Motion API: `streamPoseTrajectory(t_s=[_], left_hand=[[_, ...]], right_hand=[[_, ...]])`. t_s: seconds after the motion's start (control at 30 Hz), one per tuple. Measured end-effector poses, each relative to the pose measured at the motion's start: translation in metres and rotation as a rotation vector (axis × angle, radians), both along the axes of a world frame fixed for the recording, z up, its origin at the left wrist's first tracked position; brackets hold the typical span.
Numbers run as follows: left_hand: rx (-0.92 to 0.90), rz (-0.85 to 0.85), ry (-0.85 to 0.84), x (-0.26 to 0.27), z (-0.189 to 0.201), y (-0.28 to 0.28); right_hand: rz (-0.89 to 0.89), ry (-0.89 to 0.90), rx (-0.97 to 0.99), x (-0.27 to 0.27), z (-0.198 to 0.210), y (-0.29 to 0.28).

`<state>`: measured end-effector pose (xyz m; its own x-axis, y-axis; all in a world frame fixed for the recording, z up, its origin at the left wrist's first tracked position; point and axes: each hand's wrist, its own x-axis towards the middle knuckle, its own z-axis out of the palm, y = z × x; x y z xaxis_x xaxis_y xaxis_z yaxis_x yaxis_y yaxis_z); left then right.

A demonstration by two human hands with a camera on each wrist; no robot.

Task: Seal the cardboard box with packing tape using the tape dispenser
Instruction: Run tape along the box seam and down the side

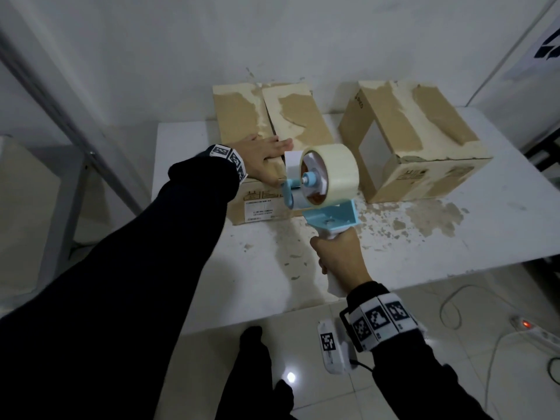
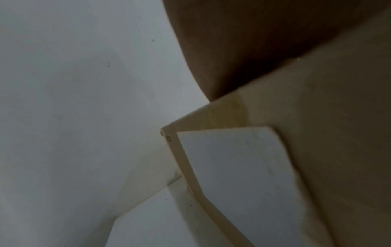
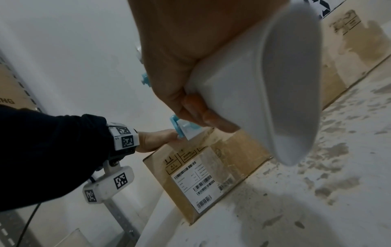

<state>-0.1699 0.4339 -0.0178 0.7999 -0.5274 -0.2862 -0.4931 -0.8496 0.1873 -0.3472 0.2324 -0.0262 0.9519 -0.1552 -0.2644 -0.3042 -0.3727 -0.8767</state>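
Observation:
A closed cardboard box [image 1: 242, 119] with torn patches on its top flaps stands at the back left of the table; its front face carries a white barcode label [image 3: 194, 185]. My left hand [image 1: 266, 153] lies flat on the box top near the centre seam, fingers straight. In the left wrist view only the palm [image 2: 253, 41] and a cardboard edge [image 2: 338, 133] show. My right hand [image 1: 336, 259] grips the white handle [image 3: 264, 83] of the blue tape dispenser [image 1: 333, 213]. It holds the dispenser upright in front of the box, with the beige tape roll [image 1: 333, 174] on top.
A second cardboard box [image 1: 424, 137] lies on its side at the back right, open end towards the first box. The white table [image 1: 409, 262] is speckled with paper scraps. A metal shelf frame [image 1: 60, 116] stands left. A power strip [image 1: 539, 331] and cables lie on the floor at right.

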Motion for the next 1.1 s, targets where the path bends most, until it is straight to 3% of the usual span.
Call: streamPoseTrajectory(t_s=[0.2,0.4,0.6,0.83,1.0,1.1], left_hand=[[0.113,-0.029,-0.003,-0.003,0.009,-0.004],[0.100,0.001,-0.021,-0.006,0.009,-0.006],[0.091,0.007,0.006,-0.012,0.009,-0.007],[0.081,0.010,-0.005,-0.006,0.002,-0.005],[0.079,0.007,-0.005,-0.003,-0.001,-0.002],[0.086,0.008,-0.006,-0.004,0.000,-0.002]], right_hand=[[0.061,0.026,-0.066,0.006,0.010,-0.003],[0.132,-0.032,-0.171,0.012,0.018,-0.004],[0.165,0.027,-0.377,0.009,-0.005,-0.014],[0.052,-0.007,-0.191,0.009,-0.018,-0.027],[-0.189,0.002,0.326,0.003,-0.009,-0.048],[-0.365,0.005,0.476,0.013,-0.013,-0.066]])
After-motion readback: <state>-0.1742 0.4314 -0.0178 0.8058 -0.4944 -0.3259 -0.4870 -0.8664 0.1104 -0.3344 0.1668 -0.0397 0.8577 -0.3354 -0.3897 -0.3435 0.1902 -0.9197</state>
